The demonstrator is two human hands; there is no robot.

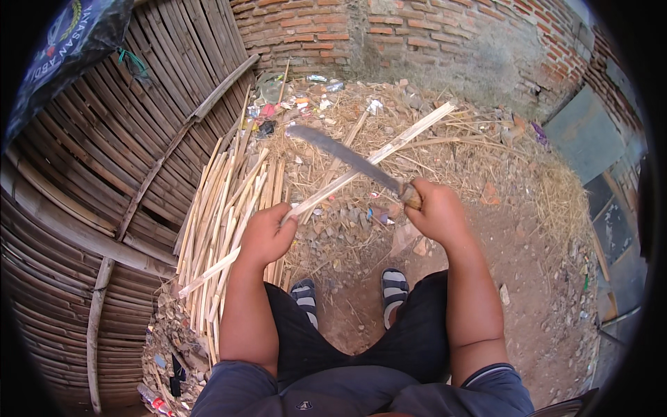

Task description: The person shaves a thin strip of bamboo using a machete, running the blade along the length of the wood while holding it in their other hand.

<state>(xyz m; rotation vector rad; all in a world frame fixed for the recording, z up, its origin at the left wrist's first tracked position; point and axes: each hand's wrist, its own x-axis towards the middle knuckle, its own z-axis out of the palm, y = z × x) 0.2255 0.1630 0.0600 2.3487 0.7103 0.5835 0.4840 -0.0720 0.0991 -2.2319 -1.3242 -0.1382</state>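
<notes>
Bamboo strip is lying diagonally across the view, long axis running lower-left to upper-right, from below the L hand up toward the straw heap near the brick wall. L hand is gripping it approx. mid-length, fingers clenched round the strip, knuckles up; a short tail is sticking out below-left of the fist. R hand is closed on the handle of a long knife, fingers wrapped tight. Blade is pointing up-left, crossing the strip just past the L fist, on the far side from the person; blade and strip look to be touching at the crossing, edge contact not clear. L hand is nearer to that crossing pt. than R. Both forearms are coming up from the lower edge, elbows out over the knees, wrists roughly level. Bundle of split bamboo strips is lying on the ground left of the L arm, beside a woven bamboo wall. Sandalled feet are resting on bare dirt below the hands.
</notes>
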